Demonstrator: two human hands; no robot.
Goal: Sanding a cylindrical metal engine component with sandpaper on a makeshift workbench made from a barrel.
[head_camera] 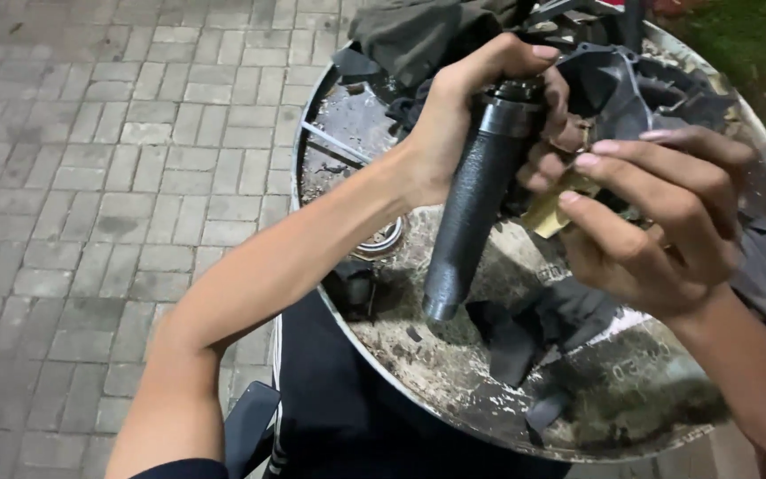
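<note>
Item: dark textured tube (pixel 472 213), held in the air above a round, dirty metal tray (pixel 454 372), upper end clamped in the left hand (pixel 463 115) with fingers curled around its ribbed top, lower end hanging free and slanting down to the left. Right hand (pixel 658 222): thumb and fingers pinched together on a small yellowish scrap (pixel 550 211) just beside the tube's upper part. Surroundings: black rubber scraps (pixel 525 333) lying on the tray, grey paving (pixel 90 177) to the left.
</note>
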